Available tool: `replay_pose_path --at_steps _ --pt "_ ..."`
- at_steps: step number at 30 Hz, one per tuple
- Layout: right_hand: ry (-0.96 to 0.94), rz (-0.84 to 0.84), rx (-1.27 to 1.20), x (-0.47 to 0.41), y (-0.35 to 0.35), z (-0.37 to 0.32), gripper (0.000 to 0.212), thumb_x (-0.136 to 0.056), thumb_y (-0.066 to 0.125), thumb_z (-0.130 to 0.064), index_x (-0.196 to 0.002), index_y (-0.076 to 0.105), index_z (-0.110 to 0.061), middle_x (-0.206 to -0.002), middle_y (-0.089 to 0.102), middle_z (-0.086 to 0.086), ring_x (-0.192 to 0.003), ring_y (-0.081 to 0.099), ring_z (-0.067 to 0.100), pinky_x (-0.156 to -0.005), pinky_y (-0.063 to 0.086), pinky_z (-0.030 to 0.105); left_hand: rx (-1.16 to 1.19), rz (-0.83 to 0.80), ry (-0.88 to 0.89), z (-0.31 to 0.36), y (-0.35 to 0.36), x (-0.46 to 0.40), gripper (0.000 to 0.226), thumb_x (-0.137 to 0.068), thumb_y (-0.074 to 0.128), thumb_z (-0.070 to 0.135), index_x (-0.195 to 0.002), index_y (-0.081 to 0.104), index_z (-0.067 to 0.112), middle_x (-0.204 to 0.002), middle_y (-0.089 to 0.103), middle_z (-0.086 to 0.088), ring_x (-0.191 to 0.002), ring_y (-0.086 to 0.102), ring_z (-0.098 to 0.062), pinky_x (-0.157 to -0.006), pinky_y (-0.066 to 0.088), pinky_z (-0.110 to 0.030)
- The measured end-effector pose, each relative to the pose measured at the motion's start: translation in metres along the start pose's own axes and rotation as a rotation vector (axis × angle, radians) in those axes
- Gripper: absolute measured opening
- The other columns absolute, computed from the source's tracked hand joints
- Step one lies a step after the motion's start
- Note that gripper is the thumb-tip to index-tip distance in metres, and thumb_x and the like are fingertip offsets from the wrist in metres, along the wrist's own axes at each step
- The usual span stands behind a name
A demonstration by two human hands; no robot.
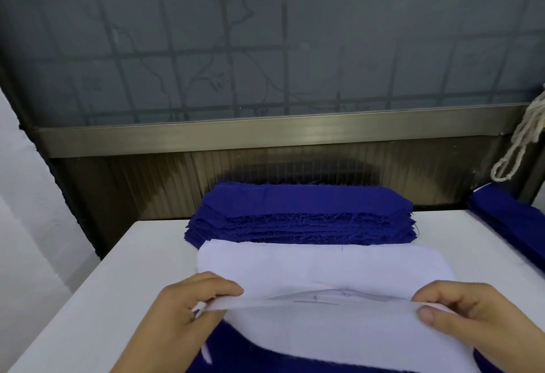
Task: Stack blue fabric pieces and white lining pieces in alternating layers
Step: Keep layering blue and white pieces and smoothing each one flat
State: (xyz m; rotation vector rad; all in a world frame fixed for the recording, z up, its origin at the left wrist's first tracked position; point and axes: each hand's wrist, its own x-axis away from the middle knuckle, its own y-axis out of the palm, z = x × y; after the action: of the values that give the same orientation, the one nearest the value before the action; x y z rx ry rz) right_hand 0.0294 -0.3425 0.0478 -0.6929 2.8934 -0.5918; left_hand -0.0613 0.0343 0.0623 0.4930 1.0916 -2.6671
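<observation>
I see both grips pinching one thin white lining piece (324,272): left hand (188,305) at its left end, right hand (460,310) at its right. It lies over blue fabric (236,343) on the white bench (97,299), just before a stack of blue fabric pieces (303,213).

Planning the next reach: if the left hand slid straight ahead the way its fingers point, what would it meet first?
Probably the white lining piece that the left hand pinches; farther on, likely the stack of blue fabric pieces, though depth is unclear.
</observation>
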Motion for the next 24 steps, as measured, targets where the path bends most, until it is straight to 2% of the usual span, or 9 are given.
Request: replay_pose_path --at_steps 3,7,9,12,15,17,19,21,24 --pt "0.096 -0.041 -0.002 -0.004 -0.005 0.005 0.022 -0.071 0.073 -0.027 -0.087 0.076 -0.012 -0.08 0.073 0.012 -0.073 0.068 0.016 -0.071 0.051 0.022 0.024 -0.165 -0.163 0.003 -0.019 -0.001 0.05 -0.081 0.072 0.008 -0.072 0.07 0.058 -0.082 0.063 0.04 -0.088 0.053 0.023 -0.071 0.032 0.009" --pt "0.184 -0.158 0.177 -0.009 -0.007 0.011 0.013 -0.083 0.074 -0.015 -0.083 0.077 -0.028 -0.078 0.074 -0.001 -0.07 0.064 0.004 -0.069 0.047 0.018 -0.25 -0.377 -0.238 -0.001 -0.021 -0.007 0.04 -0.086 0.065 0.043 -0.077 0.05 0.079 -0.091 0.038 0.063 -0.095 0.034 0.035 -0.071 0.021 0.013" --pt "0.209 -0.215 0.237 -0.01 -0.008 0.017 0.025 -0.085 0.071 -0.01 -0.084 0.077 -0.033 -0.078 0.074 -0.006 -0.068 0.061 0.003 -0.067 0.046 0.018 -0.217 -0.343 -0.248 -0.01 -0.017 -0.007 0.041 -0.086 0.067 0.038 -0.077 0.053 0.075 -0.086 0.044 0.06 -0.091 0.041 0.032 -0.071 0.023 0.012" --pt "0.179 -0.115 0.176 -0.01 -0.008 0.021 0.007 -0.082 0.075 -0.014 -0.087 0.076 -0.019 -0.085 0.074 0.009 -0.075 0.066 0.016 -0.075 0.051 0.035 -0.043 -0.176 -0.26 -0.021 -0.005 -0.006 0.042 -0.084 0.07 0.012 -0.071 0.069 0.053 -0.075 0.06 0.042 -0.077 0.05 0.027 -0.067 0.031 0.009" --pt "0.016 0.178 0.156 -0.011 -0.002 0.023 0.009 -0.084 0.069 -0.017 -0.085 0.074 -0.025 -0.085 0.073 0.001 -0.08 0.068 0.013 -0.077 0.05 0.025 0.105 0.002 -0.259 -0.023 0.001 -0.006 0.038 -0.088 0.065 0.007 -0.073 0.074 0.04 -0.082 0.07 0.023 -0.077 0.059 0.013 -0.066 0.041 0.003" --pt "-0.218 0.422 0.319 -0.008 0.004 0.019 0.016 -0.089 0.064 -0.021 -0.083 0.072 -0.033 -0.089 0.071 -0.011 -0.084 0.064 0.001 -0.073 0.046 0.01 0.097 0.159 -0.178 -0.023 0.0 -0.004 0.04 -0.085 0.065 0.001 -0.074 0.074 0.038 -0.085 0.069 0.024 -0.084 0.061 0.008 -0.071 0.041 0.003" --pt "-0.456 0.522 0.533 -0.002 0.007 0.018 0.016 -0.096 0.056 -0.029 -0.087 0.069 -0.031 -0.096 0.066 -0.018 -0.093 0.062 0.0 -0.076 0.043 0.009 0.058 0.229 -0.101 -0.023 -0.004 -0.001 0.042 -0.081 0.067 -0.005 -0.074 0.074 0.035 -0.085 0.067 0.022 -0.086 0.061 0.003 -0.074 0.041 0.002" --pt "-0.574 0.49 0.645 0.006 0.008 0.022 0.024 -0.095 0.048 -0.035 -0.089 0.068 -0.024 -0.1 0.064 -0.018 -0.097 0.06 0.001 -0.082 0.044 0.016 0.036 0.142 -0.046 -0.025 -0.012 0.004 0.044 -0.075 0.068 -0.013 -0.069 0.074 0.029 -0.083 0.066 0.016 -0.084 0.062 -0.002 -0.074 0.042 -0.002" --pt "-0.648 0.361 0.782 0.016 0.014 0.032 0.042 -0.1 0.039 -0.033 -0.077 0.072 -0.018 -0.092 0.065 -0.013 -0.092 0.058 -0.002 -0.077 0.046 0.023 -0.069 -0.2 0.074 -0.03 -0.022 0.01 0.045 -0.07 0.073 -0.012 -0.067 0.074 0.033 -0.087 0.066 0.019 -0.085 0.061 0.0 -0.078 0.041 -0.004"
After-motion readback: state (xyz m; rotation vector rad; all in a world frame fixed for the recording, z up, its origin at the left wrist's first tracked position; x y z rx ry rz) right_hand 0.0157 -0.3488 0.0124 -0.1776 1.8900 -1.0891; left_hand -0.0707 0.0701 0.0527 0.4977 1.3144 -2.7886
